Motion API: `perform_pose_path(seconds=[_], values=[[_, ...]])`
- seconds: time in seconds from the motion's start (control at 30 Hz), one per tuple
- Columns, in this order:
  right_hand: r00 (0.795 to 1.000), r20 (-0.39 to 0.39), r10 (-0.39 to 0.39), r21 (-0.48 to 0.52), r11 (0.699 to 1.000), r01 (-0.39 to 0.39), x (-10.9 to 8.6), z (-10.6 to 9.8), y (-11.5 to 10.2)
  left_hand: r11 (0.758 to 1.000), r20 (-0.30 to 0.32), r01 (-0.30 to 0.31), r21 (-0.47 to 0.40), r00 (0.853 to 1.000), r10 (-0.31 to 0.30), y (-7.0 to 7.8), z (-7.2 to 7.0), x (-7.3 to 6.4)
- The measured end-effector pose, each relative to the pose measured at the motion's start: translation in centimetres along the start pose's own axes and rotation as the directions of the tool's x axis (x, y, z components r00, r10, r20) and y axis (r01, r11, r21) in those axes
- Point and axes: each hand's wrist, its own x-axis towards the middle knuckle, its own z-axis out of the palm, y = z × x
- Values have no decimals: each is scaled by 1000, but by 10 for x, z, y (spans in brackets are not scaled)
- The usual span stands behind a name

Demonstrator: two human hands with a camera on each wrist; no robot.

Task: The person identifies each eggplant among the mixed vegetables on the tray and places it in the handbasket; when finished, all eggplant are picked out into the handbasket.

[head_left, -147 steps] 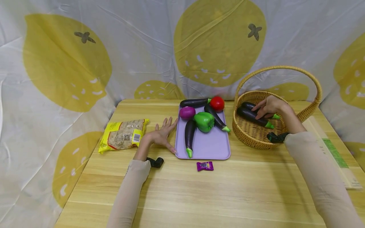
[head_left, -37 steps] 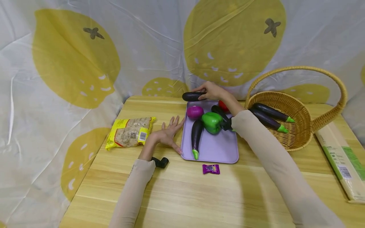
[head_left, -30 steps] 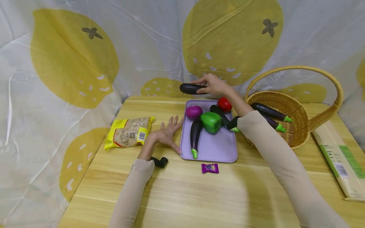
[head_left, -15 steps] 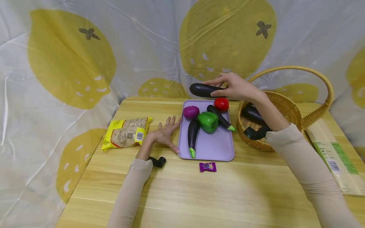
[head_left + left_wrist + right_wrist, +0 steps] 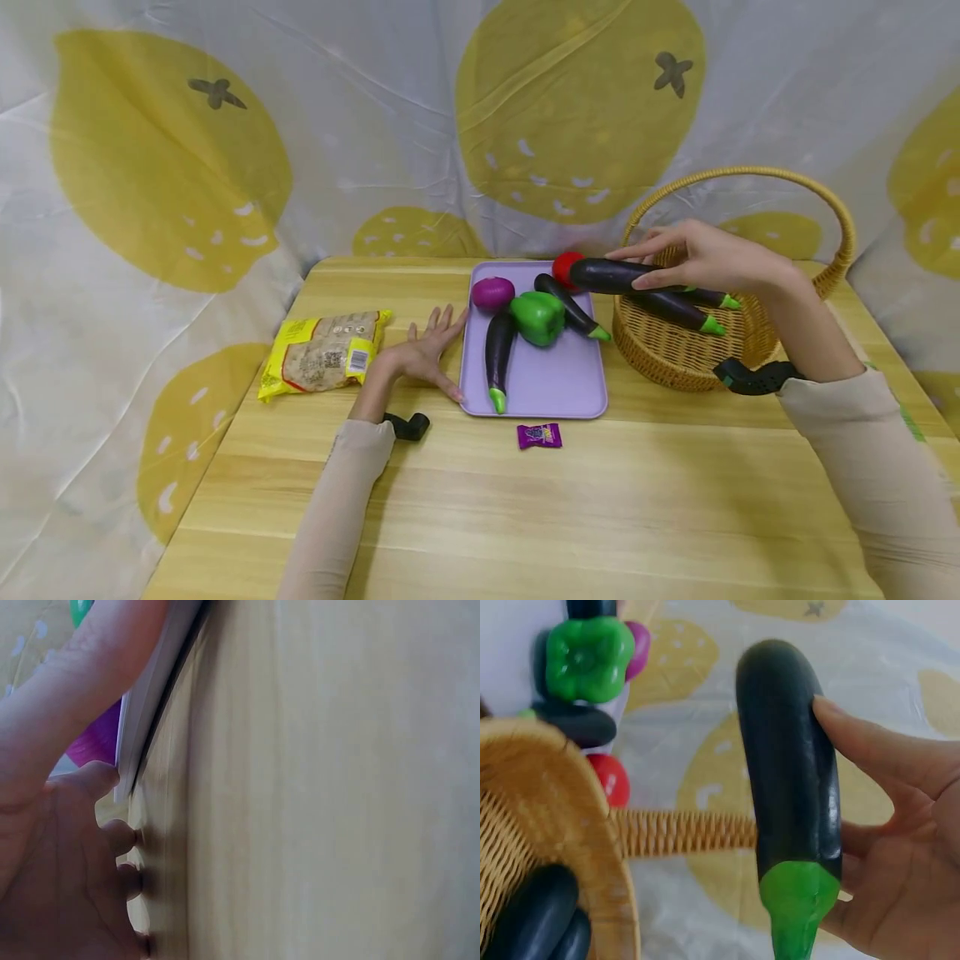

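My right hand point(image 5: 708, 260) pinches a dark eggplant point(image 5: 789, 765) with a green stem end, held over the left rim of the wicker basket point(image 5: 652, 362). Two more eggplants point(image 5: 675, 312) lie inside that basket. With fingers spread, my left hand point(image 5: 426, 354) touches the left edge of the lilac tray point(image 5: 555, 392). On the tray are a purple onion point(image 5: 492, 293), a green bell pepper point(image 5: 538, 318), a red tomato point(image 5: 564, 270) partly hidden behind the held eggplant, one eggplant point(image 5: 498, 358) at the left and another eggplant point(image 5: 573, 310) at the right.
A yellow bag of dry food point(image 5: 324, 357) lies left of my left hand. In front of the tray is a small purple wrapped candy point(image 5: 539, 436). The basket's tall handle point(image 5: 750, 172) arches above it. A lemon-print cloth point(image 5: 390, 125) hangs behind the table.
My right hand took an eggplant from the tray's back edge, lifted it and carried it right to the basket. My left hand has stayed at the tray's left edge.
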Motion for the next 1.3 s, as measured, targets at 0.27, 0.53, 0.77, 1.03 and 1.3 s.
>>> perform_pose_path(seconds=[0.27, 0.53, 0.77, 1.03, 1.3], values=[[996, 44, 83, -41, 996, -81, -27, -6, 33, 1000, -5, -4, -8, 1000, 4, -1, 1, 1], [984, 98, 151, 7, 988, -152, -38, -4, 61, 1000, -6, 2, 6, 1000, -2, -1, 0, -1], [966, 90, 241, 37, 969, -245, -32, 0, 79, 1000, -3, -1, 11, 1000, 1, -2, 1, -1], [952, 116, 282, 102, 950, -294, -12, 15, 94, 1000, 1, 4, 7, 1000, -4, -3, 2, 1], [946, 120, 302, 112, 942, -315, 1, 23, 92, 1000, -3, 5, 10, 1000, -5, -3, 2, 2]])
